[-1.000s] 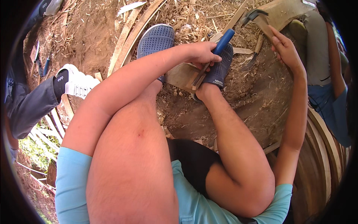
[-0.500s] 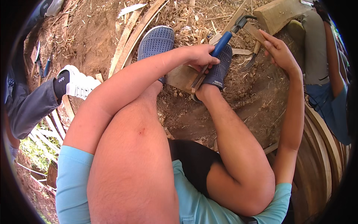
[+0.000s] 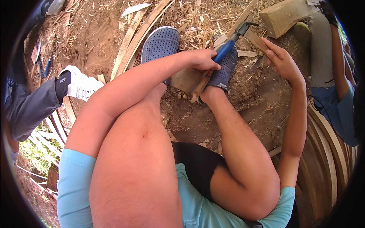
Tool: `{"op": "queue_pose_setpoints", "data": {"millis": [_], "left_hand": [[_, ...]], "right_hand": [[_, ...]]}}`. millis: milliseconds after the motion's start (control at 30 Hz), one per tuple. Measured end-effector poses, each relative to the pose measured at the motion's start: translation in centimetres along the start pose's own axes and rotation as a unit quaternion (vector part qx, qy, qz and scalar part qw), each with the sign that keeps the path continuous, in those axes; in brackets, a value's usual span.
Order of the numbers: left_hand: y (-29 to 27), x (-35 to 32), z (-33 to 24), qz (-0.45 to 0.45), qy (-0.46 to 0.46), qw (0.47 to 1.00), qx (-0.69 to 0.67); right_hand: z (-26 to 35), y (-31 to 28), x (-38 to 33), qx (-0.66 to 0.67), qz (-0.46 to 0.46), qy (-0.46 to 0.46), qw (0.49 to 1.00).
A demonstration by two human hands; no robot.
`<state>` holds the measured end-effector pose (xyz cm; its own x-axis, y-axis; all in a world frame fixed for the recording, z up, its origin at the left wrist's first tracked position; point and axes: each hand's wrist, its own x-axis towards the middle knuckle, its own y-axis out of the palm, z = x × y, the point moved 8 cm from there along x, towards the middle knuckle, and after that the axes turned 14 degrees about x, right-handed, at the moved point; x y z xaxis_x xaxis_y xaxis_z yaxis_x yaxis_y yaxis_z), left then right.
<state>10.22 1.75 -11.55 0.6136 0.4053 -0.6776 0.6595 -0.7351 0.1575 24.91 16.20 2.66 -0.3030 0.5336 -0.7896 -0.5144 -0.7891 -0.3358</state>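
Note:
My left hand (image 3: pixel 205 60) is closed round the lower end of a claw hammer's blue handle (image 3: pixel 225 50). Its dark head (image 3: pixel 243 28) lies against a short, flat wooden piece (image 3: pixel 255 40). Pinched between thumb and fingers, the near end of that piece is in my right hand (image 3: pixel 280 57). Under my left hand, a flat brown wooden block (image 3: pixel 186 79) rests on the ground between my feet, partly hidden by the hand. A curved dark blade (image 3: pixel 254 66) lies on the soil near my right hand, its handle mostly covered.
Blue clogs (image 3: pixel 161 43) are on my feet. Long wooden strips (image 3: pixel 131 41) and shavings cover the ground ahead. A thick timber block (image 3: pixel 283 17) sits at the far right beside another person's leg (image 3: pixel 320 49). Someone's white shoe (image 3: pixel 80 83) is at the left; curved boards (image 3: pixel 323 152) lie right.
The hammer head has shifted slightly left and toward me, with its handle tilted lower. My right hand and the wooden piece have moved a little toward me, covering more of the curved blade's handle.

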Motion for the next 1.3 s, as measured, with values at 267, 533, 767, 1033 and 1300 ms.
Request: {"op": "queue_pose_setpoints", "data": {"millis": [267, 533, 767, 1033, 1300], "left_hand": [[-1.7, -2.5, -0.3, 0.014, -0.025, 0.994, -0.103], [-6.2, -4.6, 1.2, -0.111, 0.079, 0.914, -0.383], [-6.5, -5.1, 1.9, -0.077, 0.103, 0.889, -0.44], [-7.7, -6.3, 2.4, 0.002, 0.188, 0.814, -0.55], [-7.4, -5.5, 2.6, -0.013, 0.156, 0.844, -0.512]], "right_hand": [[-4.0, -2.7, -1.0, 0.153, -0.224, -0.018, 0.962], [-16.2, 5.3, -2.5, 0.167, -0.23, 0.155, 0.946], [0.1, 12.2, -2.8, -0.065, -0.092, -0.225, 0.968], [2.0, 22.6, -2.2, -0.358, 0.195, -0.171, 0.897], [1.2, 25.7, -2.8, -0.39, 0.267, -0.242, 0.847]]}}
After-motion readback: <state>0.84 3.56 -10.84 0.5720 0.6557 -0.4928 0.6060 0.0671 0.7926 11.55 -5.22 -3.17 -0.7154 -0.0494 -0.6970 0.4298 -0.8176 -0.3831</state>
